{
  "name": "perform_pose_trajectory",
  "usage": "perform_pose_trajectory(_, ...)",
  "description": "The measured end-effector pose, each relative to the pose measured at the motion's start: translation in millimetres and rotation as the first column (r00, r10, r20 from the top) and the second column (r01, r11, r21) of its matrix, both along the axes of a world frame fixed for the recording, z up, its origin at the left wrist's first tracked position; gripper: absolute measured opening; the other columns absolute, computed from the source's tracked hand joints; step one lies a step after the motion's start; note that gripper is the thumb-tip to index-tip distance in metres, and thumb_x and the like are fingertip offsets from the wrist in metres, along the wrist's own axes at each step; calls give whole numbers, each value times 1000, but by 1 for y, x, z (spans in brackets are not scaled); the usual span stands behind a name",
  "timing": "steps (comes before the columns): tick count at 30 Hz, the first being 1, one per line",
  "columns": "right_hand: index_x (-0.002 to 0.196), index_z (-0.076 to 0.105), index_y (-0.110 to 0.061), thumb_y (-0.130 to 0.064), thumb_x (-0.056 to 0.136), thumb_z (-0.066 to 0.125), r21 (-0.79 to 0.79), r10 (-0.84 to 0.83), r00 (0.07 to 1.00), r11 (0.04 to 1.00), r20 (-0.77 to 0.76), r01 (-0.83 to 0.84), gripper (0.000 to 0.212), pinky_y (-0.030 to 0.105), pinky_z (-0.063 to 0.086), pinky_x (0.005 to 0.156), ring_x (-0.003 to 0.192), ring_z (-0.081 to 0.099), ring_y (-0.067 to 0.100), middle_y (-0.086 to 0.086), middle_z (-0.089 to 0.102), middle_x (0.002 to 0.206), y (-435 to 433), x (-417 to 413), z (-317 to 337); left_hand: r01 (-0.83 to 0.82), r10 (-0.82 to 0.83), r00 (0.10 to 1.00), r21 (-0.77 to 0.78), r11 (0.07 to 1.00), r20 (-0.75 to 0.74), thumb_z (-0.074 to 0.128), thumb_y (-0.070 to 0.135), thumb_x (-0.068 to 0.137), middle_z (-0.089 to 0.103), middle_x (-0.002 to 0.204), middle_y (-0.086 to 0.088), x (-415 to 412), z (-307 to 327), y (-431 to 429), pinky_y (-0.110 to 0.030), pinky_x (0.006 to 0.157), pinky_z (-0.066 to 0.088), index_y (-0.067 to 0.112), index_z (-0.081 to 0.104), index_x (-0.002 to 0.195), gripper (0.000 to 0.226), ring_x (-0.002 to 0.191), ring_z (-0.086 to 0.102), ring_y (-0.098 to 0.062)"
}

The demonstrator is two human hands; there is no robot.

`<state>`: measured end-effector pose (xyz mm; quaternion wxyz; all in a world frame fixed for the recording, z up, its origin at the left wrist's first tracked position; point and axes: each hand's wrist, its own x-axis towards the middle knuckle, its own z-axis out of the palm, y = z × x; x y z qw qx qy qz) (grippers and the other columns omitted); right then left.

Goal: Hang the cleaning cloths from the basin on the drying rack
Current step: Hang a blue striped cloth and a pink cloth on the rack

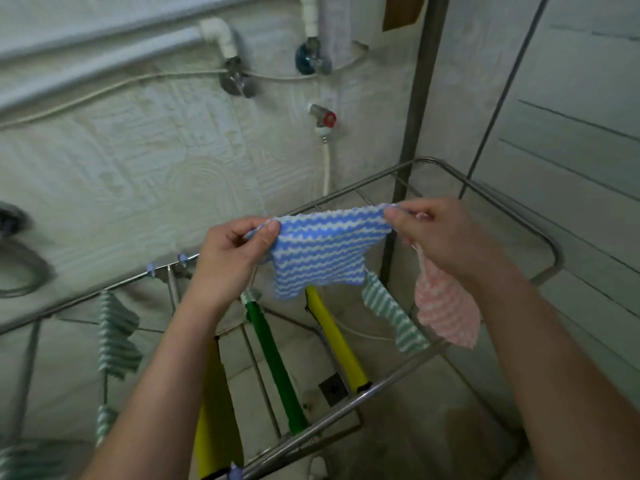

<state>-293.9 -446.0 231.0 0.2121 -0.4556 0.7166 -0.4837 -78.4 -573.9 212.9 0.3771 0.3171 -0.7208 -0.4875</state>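
A blue cloth with white wavy stripes (323, 251) is stretched between my hands above the metal drying rack (512, 209). My left hand (232, 258) pinches its left top corner. My right hand (446, 237) pinches the right top corner and also holds a pink-and-white cloth (446, 310) that dangles below the palm. Green-striped cloths hang on the rack: one (393, 313) just right of the blue cloth, another (116, 334) at the left. The basin is not in view.
Green (277, 368) and yellow (334, 337) handles lean under the rack. Taps and pipes (323, 119) stick out of the white wall behind. A grey upright pole (415, 105) rises at the rack's back right. A floor drain (334, 389) lies below.
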Motion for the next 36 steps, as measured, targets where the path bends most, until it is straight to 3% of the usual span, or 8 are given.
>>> perform_pose_trajectory(3,67,67,-15,-22,91,61,-87,34,993,996,115,-24,26,10,31,52,48,40,-2,0,54,54,-23,-4,1,-36,38,998,25,999,-58,55,11,92,67,64,15,8,0,-9,-12,61,45,13,68,82,16,62,57,4)
perform_pose_trajectory(8,72,71,-20,-24,90,63,-104,31,953,995,301,1,20,9,34,51,52,44,3,-5,64,54,-72,-7,-11,-83,118,978,192,978,-174,54,13,92,65,66,9,1,-16,-34,-19,53,47,14,65,82,15,60,57,-5)
perform_pose_trajectory(12,68,72,-13,-22,90,63,84,-105,972,992,210,89,25,16,32,51,53,44,7,8,67,64,-120,-7,-61,-222,229,973,167,961,-28,56,9,93,64,73,12,-17,-72,-64,-19,68,45,23,65,84,19,69,56,1)
perform_pose_trajectory(17,80,73,-7,-5,86,64,294,-131,975,953,177,75,12,20,34,57,48,49,-5,-16,53,38,-162,-1,-128,-402,377,915,220,889,146,55,15,94,63,75,13,-28,-129,-95,-15,61,43,33,62,79,24,62,55,12)
perform_pose_trajectory(23,97,74,-2,-7,80,70,326,-154,976,940,155,97,18,33,48,81,85,61,19,12,70,89,-209,4,-141,-513,467,850,184,838,243,50,23,97,66,96,-3,-35,-149,-133,-20,73,39,8,66,104,23,86,59,-13)
perform_pose_trajectory(32,78,64,-17,-14,86,60,390,-55,997,920,46,33,9,25,38,67,77,56,18,5,60,76,-257,13,-162,-563,493,677,-47,825,546,43,21,98,67,103,-15,-43,-153,-174,-29,69,33,8,63,100,24,97,60,-31)
perform_pose_trajectory(34,98,64,-11,-12,86,58,431,-29,999,902,28,14,14,27,42,76,87,57,20,6,59,86,-262,15,-165,-543,456,652,-47,839,606,42,20,97,65,110,-16,-45,-152,-181,-34,78,40,9,61,108,24,104,58,-33)
perform_pose_trajectory(36,135,47,-11,-10,83,59,472,-5,999,881,53,-20,53,30,44,94,105,59,21,8,61,108,-260,19,-164,-505,422,618,-77,860,663,45,13,93,58,119,-19,-44,-153,-185,-37,88,41,10,56,120,28,110,55,-35)
